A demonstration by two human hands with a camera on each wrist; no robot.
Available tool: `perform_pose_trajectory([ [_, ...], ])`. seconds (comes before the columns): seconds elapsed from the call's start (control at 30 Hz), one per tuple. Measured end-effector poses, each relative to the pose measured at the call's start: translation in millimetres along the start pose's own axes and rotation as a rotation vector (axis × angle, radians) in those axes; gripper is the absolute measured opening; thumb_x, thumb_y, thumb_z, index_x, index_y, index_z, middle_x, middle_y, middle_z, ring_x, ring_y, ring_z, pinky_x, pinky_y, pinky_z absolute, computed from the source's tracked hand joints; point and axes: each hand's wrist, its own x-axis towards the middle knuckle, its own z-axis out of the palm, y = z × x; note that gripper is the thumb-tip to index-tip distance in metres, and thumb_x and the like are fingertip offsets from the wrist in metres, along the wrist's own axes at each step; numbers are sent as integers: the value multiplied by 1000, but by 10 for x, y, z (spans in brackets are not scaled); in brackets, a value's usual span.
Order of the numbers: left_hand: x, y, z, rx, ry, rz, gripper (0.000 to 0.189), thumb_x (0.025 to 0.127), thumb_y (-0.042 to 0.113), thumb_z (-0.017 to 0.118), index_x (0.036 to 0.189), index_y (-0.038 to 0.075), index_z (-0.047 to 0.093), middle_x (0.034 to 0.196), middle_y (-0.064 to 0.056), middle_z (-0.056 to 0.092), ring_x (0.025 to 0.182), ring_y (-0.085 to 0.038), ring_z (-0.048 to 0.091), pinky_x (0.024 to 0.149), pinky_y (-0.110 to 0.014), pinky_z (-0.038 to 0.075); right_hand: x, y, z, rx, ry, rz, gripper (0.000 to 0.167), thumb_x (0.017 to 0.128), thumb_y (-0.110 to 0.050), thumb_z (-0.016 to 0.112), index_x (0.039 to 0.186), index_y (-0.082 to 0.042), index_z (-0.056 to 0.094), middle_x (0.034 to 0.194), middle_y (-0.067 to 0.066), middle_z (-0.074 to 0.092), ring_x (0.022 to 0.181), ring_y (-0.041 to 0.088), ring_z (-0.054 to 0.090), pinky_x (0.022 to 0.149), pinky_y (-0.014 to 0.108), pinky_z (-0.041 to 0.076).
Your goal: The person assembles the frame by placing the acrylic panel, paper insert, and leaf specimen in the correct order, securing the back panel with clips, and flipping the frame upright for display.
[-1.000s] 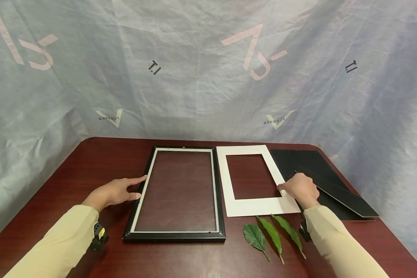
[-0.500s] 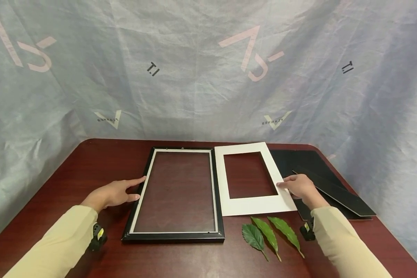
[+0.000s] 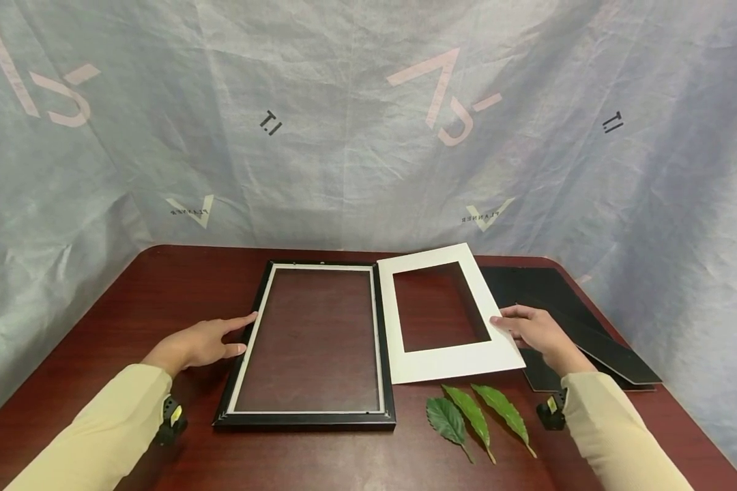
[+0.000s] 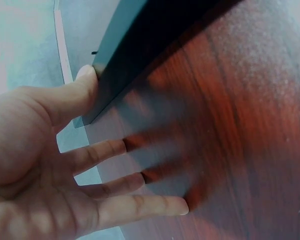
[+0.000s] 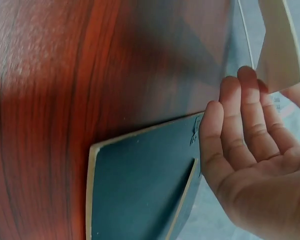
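Observation:
A black picture frame (image 3: 307, 421) with a clear pane and white inner edge lies on the table. My left hand (image 3: 199, 344) touches its left side with extended index finger and thumb; in the left wrist view the thumb (image 4: 86, 77) rests on the frame and the other fingers are extended above the wood. Right of the frame, my right hand (image 3: 542, 335) pinches the right edge of a white mat board (image 3: 448, 366) between thumb and fingers. The mat's right side is tilted up, its left edge along the frame. In the right wrist view, the mat (image 5: 281, 50) is only partly visible.
A black backing board (image 3: 537, 283) with a raised stand flap (image 3: 617, 351) lies at the right, below my right hand. Three green leaves (image 3: 447, 419) lie on the red-brown table (image 3: 178, 286) in front of the mat. A grey printed sheet (image 3: 344, 170) hangs behind.
My right hand has taken hold of the mat's right edge and raised it off the table, tilting it toward the frame. My left hand has stayed on the frame.

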Motion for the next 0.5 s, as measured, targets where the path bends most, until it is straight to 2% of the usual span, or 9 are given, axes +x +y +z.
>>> perform_pose_trajectory([
  [0.13, 0, -6, -5, 3, -6, -2, 67, 100, 19, 65, 158, 6, 34, 147, -40, 39, 136, -59, 37, 105, -68, 36, -4, 9, -21, 10, -18, -7, 53, 100, -44, 65, 127, 1, 60, 95, 4, 54, 90, 21, 50, 81, 36, 49],
  [0.23, -6, -12, -4, 2, -8, -9, 67, 101, 20, 65, 158, 6, 34, 147, -42, 37, 136, -60, 35, 104, -69, 36, -15, 13, -40, 6, -53, -4, 56, 100, -48, 63, 127, 1, 61, 99, 9, 52, 97, 25, 49, 86, 41, 49],
  [0.3, -9, -14, 3, 0, -9, -6, 67, 101, 21, 66, 158, 6, 34, 147, -43, 36, 136, -61, 34, 104, -70, 35, -28, 12, -55, 10, -84, -2, 63, 101, -50, 60, 136, 3, 56, 118, 20, 54, 113, 35, 52, 97, 49, 48],
  [0.4, -9, -12, 16, -5, -11, 8, 67, 101, 22, 65, 158, 6, 34, 147, -45, 33, 137, -62, 32, 104, -70, 35, -37, 5, -77, 32, -103, -2, 76, 102, -52, 57, 149, 6, 44, 151, 32, 36, 141, 48, 35, 111, 60, 35],
  [0.47, -5, -8, 22, -8, -12, 17, 67, 101, 23, 65, 158, 6, 34, 147, -46, 32, 136, -62, 32, 104, -70, 35, -42, -6, -85, 66, -95, -12, 81, 102, -53, 56, 153, 7, 38, 162, 30, 23, 148, 49, 22, 115, 62, 28],
  [0.5, -5, -8, 22, -9, -12, 20, 67, 101, 22, 65, 158, 6, 34, 147, -47, 32, 136, -62, 32, 104, -70, 35, -44, -17, -88, 80, -82, -23, 79, 102, -53, 56, 152, 6, 40, 162, 29, 25, 149, 48, 21, 116, 63, 26],
])
